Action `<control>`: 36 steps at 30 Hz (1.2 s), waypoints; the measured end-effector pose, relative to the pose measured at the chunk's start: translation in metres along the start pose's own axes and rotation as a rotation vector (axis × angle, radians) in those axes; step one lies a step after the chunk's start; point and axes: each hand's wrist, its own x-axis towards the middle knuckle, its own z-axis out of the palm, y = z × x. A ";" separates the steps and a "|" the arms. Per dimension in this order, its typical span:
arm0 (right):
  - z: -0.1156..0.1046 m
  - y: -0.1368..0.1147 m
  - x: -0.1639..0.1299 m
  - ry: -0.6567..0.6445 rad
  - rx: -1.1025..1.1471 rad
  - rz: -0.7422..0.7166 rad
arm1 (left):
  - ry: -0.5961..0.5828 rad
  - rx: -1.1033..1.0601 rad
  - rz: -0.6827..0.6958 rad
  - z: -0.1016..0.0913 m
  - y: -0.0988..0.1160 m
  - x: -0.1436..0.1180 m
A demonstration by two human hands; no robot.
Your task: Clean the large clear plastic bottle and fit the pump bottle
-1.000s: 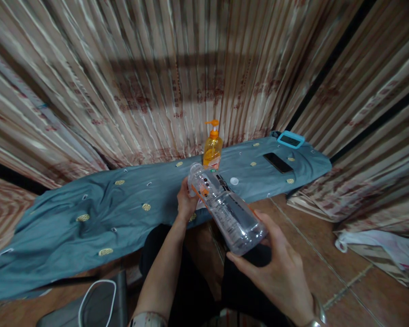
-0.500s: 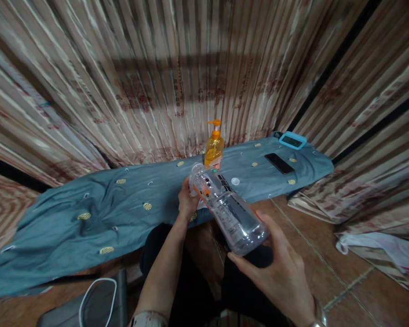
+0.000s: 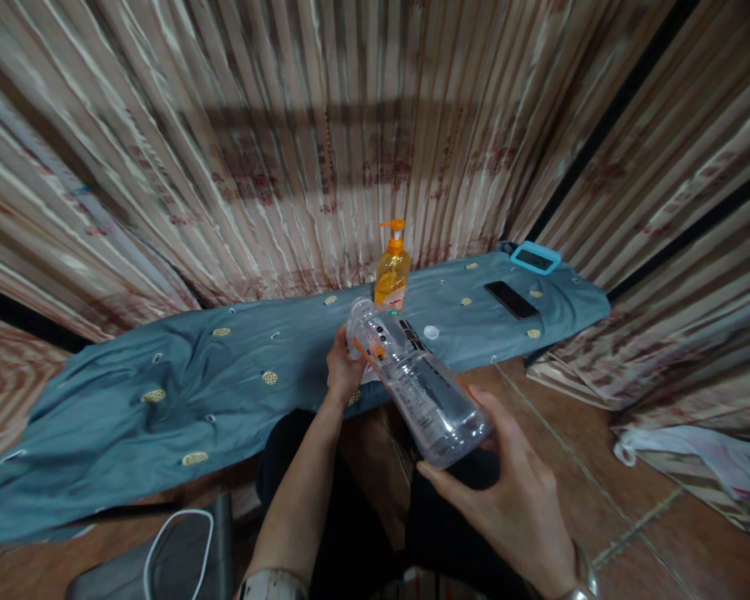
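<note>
Spanning both hands (image 3: pixel 343 371) (image 3: pixel 516 492), the bottle (image 3: pixel 428 400) crosses the cloth's edge (image 3: pixel 237 440), phone (image 3: pixel 511 299) well apart.

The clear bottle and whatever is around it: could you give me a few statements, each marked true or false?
1. The right hand is at the base end of the clear bottle. True.
2. The pump bottle lies on its side. False: it stands upright.
3. The dark phone lies on the blue-green cloth. True.
4. The left hand rests on the dark phone. False: it is at the clear bottle's neck end.
</note>
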 end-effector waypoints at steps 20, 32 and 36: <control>0.000 0.001 -0.001 0.002 0.016 0.005 | 0.004 -0.010 0.003 0.001 -0.003 0.001; -0.002 -0.002 0.002 0.002 -0.021 -0.017 | -0.004 0.007 -0.012 0.001 -0.003 0.001; -0.003 -0.002 0.004 0.000 -0.019 -0.020 | -0.012 0.005 -0.002 0.000 -0.003 0.000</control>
